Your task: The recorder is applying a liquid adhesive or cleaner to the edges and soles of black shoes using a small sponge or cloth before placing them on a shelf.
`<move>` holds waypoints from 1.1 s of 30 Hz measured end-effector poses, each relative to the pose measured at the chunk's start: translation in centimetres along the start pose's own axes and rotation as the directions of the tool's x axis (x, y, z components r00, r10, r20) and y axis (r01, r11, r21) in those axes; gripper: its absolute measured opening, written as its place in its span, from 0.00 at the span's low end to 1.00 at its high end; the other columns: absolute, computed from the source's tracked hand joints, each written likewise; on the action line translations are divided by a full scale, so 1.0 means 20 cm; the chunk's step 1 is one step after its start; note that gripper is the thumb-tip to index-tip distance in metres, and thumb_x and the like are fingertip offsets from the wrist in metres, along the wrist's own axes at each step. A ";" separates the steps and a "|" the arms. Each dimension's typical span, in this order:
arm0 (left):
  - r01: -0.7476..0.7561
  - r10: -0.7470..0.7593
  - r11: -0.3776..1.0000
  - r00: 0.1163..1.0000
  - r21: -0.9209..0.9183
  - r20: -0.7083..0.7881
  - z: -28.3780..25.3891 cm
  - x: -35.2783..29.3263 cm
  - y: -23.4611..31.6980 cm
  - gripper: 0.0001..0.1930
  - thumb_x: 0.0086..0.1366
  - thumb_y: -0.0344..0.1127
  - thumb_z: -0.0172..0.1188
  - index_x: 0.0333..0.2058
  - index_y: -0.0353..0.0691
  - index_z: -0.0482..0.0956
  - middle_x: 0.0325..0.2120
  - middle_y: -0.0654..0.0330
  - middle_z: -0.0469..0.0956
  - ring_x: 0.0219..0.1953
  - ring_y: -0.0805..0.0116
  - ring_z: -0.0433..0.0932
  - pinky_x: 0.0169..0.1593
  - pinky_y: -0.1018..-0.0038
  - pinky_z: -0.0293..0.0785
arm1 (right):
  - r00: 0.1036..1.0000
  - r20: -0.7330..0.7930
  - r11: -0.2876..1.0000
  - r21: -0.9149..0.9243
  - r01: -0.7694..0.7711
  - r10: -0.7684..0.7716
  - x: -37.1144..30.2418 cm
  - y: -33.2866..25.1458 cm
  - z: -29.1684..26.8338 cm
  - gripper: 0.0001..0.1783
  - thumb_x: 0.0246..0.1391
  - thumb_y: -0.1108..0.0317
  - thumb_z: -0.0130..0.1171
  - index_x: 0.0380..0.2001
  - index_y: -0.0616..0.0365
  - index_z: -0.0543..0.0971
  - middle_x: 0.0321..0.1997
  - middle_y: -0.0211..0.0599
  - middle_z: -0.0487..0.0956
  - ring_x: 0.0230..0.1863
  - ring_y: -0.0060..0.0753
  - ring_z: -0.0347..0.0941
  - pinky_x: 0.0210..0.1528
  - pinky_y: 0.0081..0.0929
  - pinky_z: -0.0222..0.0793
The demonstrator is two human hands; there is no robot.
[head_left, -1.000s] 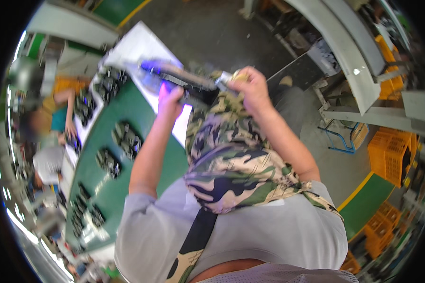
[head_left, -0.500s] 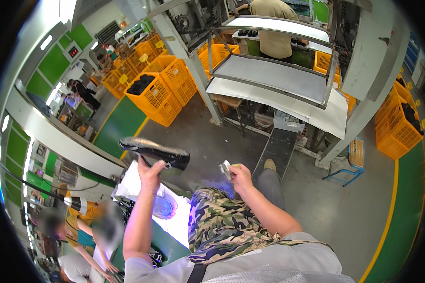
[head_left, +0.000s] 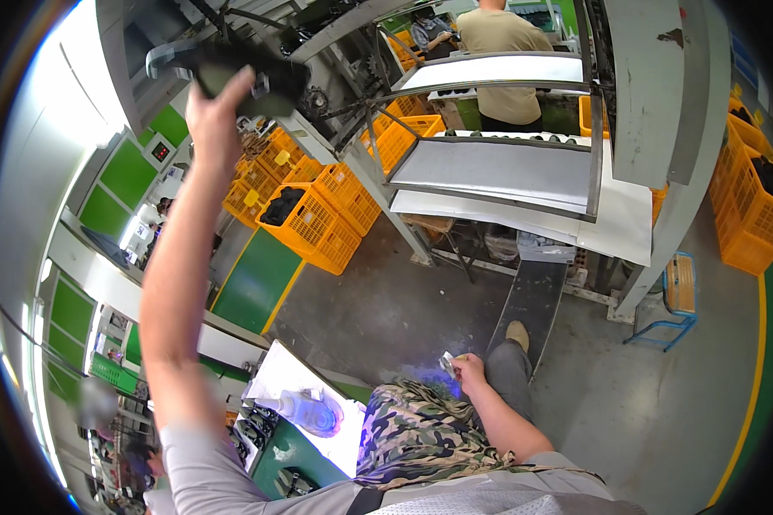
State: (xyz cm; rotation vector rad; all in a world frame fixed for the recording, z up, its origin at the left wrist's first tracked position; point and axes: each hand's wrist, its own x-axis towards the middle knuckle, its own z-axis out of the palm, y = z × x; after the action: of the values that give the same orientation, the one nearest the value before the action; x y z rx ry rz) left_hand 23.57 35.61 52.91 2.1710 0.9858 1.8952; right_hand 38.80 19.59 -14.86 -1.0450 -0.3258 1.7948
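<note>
My left arm stretches up to the far left, where my left hand [head_left: 216, 120] grips a black shoe [head_left: 275, 79]. Motion smears the shoe, and it overlaps dark metal bars, so I cannot tell whether it touches them. Low in front of me, over the camouflage apron [head_left: 412, 433] on my lap, my right hand [head_left: 468, 373] pinches a small crumpled whitish-grey piece [head_left: 447, 364], perhaps cloth. A clear bottle [head_left: 313, 414] lies on a white sheet [head_left: 339, 446] to my left, lit purple.
Several black shoes [head_left: 294, 482] stand on the green bench beside the sheet. Ahead is a metal frame with pale shelves [head_left: 498, 172]. Yellow crates [head_left: 318, 223] stack at left, others [head_left: 747, 210] at right near a blue-legged stool [head_left: 674, 292]. A person [head_left: 502, 73] works beyond the frame.
My left hand has lifted the shoe up and away to the far left. My right hand has shifted slightly lower and right, still pinching the small piece. The view has turned left.
</note>
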 end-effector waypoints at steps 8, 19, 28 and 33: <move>-0.067 0.044 0.990 0.982 0.121 0.183 0.56 0.68 0.50 0.14 0.54 0.34 0.72 0.38 0.34 0.82 0.32 0.55 0.82 0.32 0.61 0.81 0.38 0.65 0.78 | 0.999 0.019 1.000 -0.015 -0.028 0.028 0.07 0.02 0.01 0.10 0.46 0.76 0.66 0.27 0.55 0.74 0.23 0.30 0.75 0.21 0.24 0.70 0.20 0.24 0.62; -0.061 -0.008 0.719 0.995 0.693 0.096 1.00 0.53 0.36 0.24 0.54 0.53 0.73 0.30 0.34 0.82 0.25 0.54 0.80 0.29 0.63 0.79 0.37 0.65 0.74 | 1.000 0.002 1.000 0.022 -0.014 0.014 0.07 0.00 -0.01 0.11 0.46 0.75 0.67 0.26 0.53 0.73 0.22 0.28 0.74 0.20 0.21 0.68 0.20 0.22 0.60; 0.077 -0.062 0.996 0.956 -0.038 0.287 0.86 0.42 0.07 0.38 0.64 0.54 0.63 0.63 0.34 0.62 0.58 0.50 0.68 0.57 0.57 0.69 0.60 0.65 0.63 | 1.000 0.016 1.000 0.027 -0.006 0.005 0.06 -0.04 0.00 0.11 0.45 0.74 0.67 0.27 0.54 0.73 0.22 0.28 0.74 0.20 0.22 0.68 0.20 0.22 0.60; -0.171 0.170 0.930 0.985 0.324 0.032 0.84 0.54 0.11 0.34 0.64 0.54 0.62 0.56 0.28 0.71 0.50 0.45 0.77 0.49 0.57 0.76 0.52 0.63 0.71 | 0.999 0.054 1.000 -0.006 0.000 0.000 0.08 -0.01 0.03 0.11 0.45 0.74 0.68 0.27 0.54 0.73 0.23 0.27 0.74 0.21 0.21 0.68 0.21 0.22 0.59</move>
State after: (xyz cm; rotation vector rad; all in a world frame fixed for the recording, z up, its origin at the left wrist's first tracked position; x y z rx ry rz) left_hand 40.01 45.10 59.48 2.5159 1.2246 1.9139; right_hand 38.27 21.10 -15.21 -1.0021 -0.3643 1.8256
